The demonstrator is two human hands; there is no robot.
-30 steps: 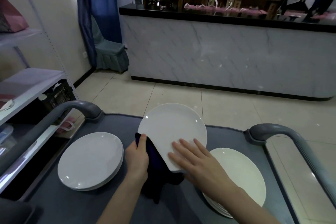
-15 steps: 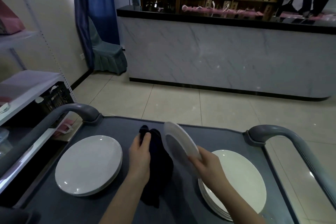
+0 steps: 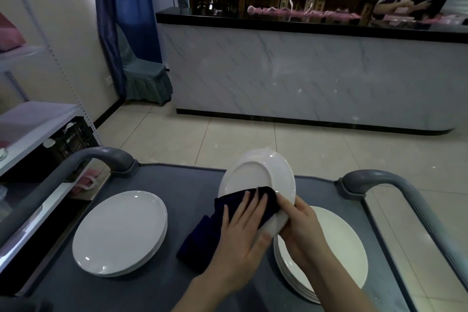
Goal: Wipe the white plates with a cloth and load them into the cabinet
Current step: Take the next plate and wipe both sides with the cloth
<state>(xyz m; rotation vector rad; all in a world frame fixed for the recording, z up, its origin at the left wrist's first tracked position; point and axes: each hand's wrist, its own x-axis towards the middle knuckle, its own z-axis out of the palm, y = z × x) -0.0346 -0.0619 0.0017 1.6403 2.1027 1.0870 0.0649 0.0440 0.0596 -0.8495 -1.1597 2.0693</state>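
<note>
White plate [image 3: 258,175] is held tilted, underside showing, near rim gripped by right hand [image 3: 301,223] — navy cloth [image 3: 202,238] is pressed on it by left hand [image 3: 240,235], fingers [image 3: 249,206] straight — unwiped area lies beyond them.

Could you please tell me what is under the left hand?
A dark blue cloth, pressed by the left hand against the underside of the raised white plate. The plate surface beneath the cloth is hidden.
</note>
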